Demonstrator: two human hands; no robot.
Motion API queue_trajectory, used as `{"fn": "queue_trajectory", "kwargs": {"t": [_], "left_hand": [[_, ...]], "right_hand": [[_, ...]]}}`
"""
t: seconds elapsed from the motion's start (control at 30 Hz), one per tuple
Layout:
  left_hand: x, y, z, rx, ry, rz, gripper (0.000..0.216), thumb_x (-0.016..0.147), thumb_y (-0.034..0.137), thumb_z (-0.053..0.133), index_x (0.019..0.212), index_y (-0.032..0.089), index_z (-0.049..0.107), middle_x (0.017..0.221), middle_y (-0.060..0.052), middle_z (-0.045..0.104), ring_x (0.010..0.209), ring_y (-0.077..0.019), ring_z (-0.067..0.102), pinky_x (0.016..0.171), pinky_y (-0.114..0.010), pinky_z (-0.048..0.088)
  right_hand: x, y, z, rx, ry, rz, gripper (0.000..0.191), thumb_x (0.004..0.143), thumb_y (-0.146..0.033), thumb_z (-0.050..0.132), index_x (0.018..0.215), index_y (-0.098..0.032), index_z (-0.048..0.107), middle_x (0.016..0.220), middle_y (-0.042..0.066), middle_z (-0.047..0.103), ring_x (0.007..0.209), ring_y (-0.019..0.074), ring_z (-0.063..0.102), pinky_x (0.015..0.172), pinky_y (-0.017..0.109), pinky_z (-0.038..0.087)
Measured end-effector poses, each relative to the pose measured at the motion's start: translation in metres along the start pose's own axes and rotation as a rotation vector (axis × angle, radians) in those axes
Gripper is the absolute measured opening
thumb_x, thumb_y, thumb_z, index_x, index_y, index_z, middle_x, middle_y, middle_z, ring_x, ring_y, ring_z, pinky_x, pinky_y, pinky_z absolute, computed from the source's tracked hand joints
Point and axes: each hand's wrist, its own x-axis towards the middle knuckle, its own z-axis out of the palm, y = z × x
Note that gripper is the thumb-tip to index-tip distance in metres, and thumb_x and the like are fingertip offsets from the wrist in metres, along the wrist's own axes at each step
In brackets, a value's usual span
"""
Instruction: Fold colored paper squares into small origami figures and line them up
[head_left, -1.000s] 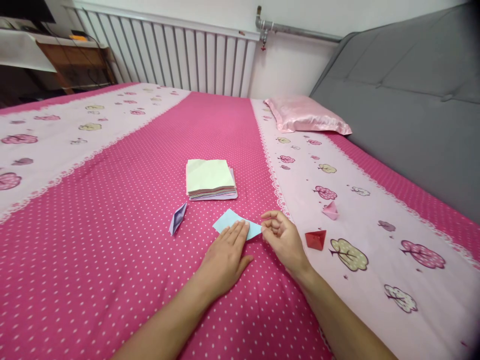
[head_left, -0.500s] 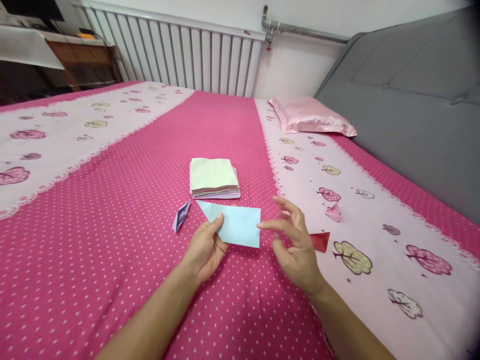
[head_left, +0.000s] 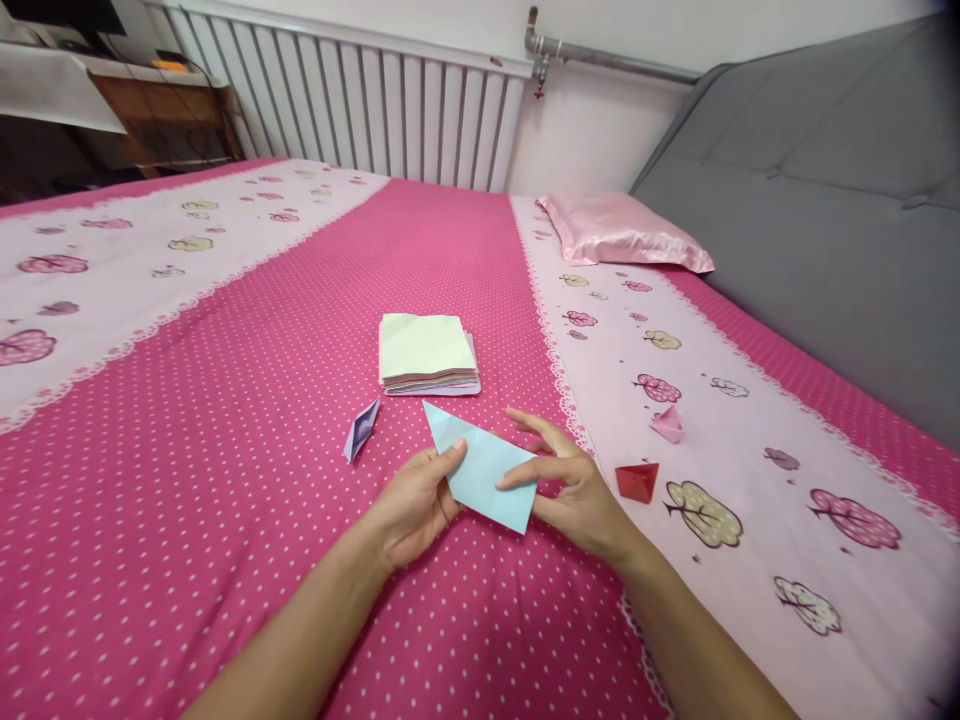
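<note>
Left hand [head_left: 416, 503]: we pinch blue paper [head_left: 480, 475], lower centre.
Right hand [head_left: 581, 492]: our fingers part around its right end, pinch unclear.

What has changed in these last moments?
The left fingers, pressed flat on the blue paper before, now grip it, raised off the bed. Its right end has swung toward the picture's bottom edge, and one of the right fingers lies across it. The paper stack, purple paper, red paper and pink paper stayed put.
</note>
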Motion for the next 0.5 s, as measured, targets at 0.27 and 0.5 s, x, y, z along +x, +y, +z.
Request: {"fn": "queue_trajectory", "kwargs": {"t": [0.27, 0.5], "left_hand": [[-0.0005, -0.0025, 0.0006, 0.046, 0.069, -0.021, 0.025, 0.091, 0.017, 0.042, 0.094, 0.004, 0.063, 0.088, -0.015, 0.071, 0.075, -0.0184, 0.068, 0.074, -0.028, 0.057], [-0.0015, -0.0027, -0.0002, 0.074, 0.015, -0.043, 0.027, 0.091, 0.019, 0.043, 0.096, 0.003, 0.064, 0.092, -0.017, 0.071, 0.08, -0.0202, 0.068, 0.081, -0.031, 0.054]], "right_hand": [[-0.0001, 0.0018, -0.0039, -0.081, -0.038, -0.019, 0.023, 0.075, -0.014, 0.064, 0.087, -0.032, 0.072, 0.143, -0.001, 0.034, 0.128, 0.0245, 0.034, 0.103, 0.049, 0.032], [-0.0001, 0.0083, -0.0042, -0.086, -0.141, 0.012, 0.019, 0.076, -0.022, 0.066, 0.09, -0.035, 0.072, 0.147, -0.002, 0.027, 0.132, 0.0283, 0.026, 0.106, 0.055, 0.022]]}}
